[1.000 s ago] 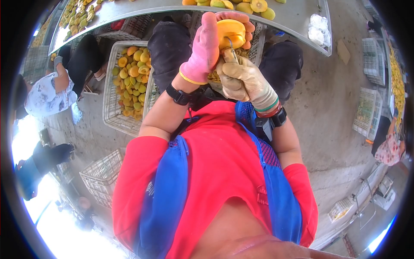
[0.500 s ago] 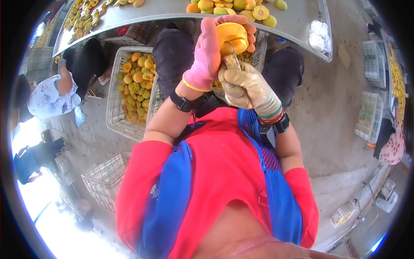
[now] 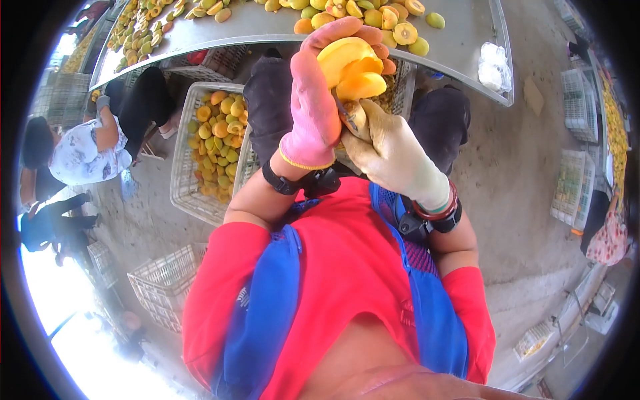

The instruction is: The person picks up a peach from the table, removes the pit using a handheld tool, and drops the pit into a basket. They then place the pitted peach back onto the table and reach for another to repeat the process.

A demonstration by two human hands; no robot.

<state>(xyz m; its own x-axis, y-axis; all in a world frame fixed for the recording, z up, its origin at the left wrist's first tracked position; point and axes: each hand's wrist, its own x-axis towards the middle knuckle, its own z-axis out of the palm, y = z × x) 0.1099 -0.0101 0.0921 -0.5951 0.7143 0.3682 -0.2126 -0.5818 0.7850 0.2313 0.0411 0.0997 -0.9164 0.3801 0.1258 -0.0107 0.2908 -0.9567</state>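
Note:
My left hand [image 3: 313, 100], in a pink glove, is wrapped round an orange-yellow fruit [image 3: 352, 63] that is split open, with its cut faces showing. My right hand [image 3: 390, 143], in a pale work glove, grips a small tool [image 3: 348, 117] with a dark metal part, just below the fruit. A rounded, pale brown piece shows at the right fingertips; whether it is the tool's handle or a fruit pit I cannot tell. Both hands are close together in front of the metal table's edge.
Cut fruit [image 3: 405, 33] lies on the metal table [image 3: 453, 50], near a clear plastic bag [image 3: 493, 67]. A crate [image 3: 181, 170] of fruit stands left of my knees, an empty-looking crate [image 3: 163, 277] farther back. A person [image 3: 87, 150] sits at the left; another is at the far right.
The fruit has opened wider, and its halves are spread apart. My right hand has moved slightly lower and turned, and the tool's hooked end no longer shows against the fruit.

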